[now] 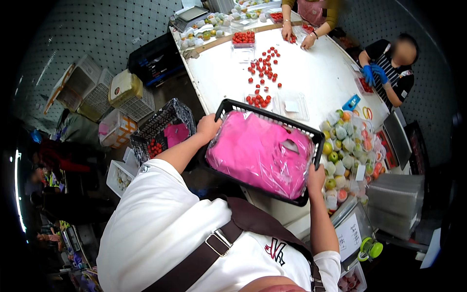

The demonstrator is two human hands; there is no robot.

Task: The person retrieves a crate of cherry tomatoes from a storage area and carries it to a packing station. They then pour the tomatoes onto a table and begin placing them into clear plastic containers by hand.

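Note:
A black plastic crate (318,148) is held tilted in front of my body, over the near edge of the white table (310,78). Pink paper-like sheeting (255,153) under transparent film covers its top, with a tear near the right end. What lies beneath is hidden. My left hand (208,127) grips the crate's left end. Its right end is in my right hand (315,179). Just beyond the crate, an open transparent plastic box (293,105) lies beside a box of cherry tomatoes (258,100). Loose cherry tomatoes (262,69) are scattered farther up the table.
Net-wrapped fruit (341,142) crowds the table at right, near a tape dispenser (351,102). A lined crate (164,133) with tomatoes stands at left. One co-worker's hands (308,41) handle tomatoes at the far side; another person wears blue gloves (374,74).

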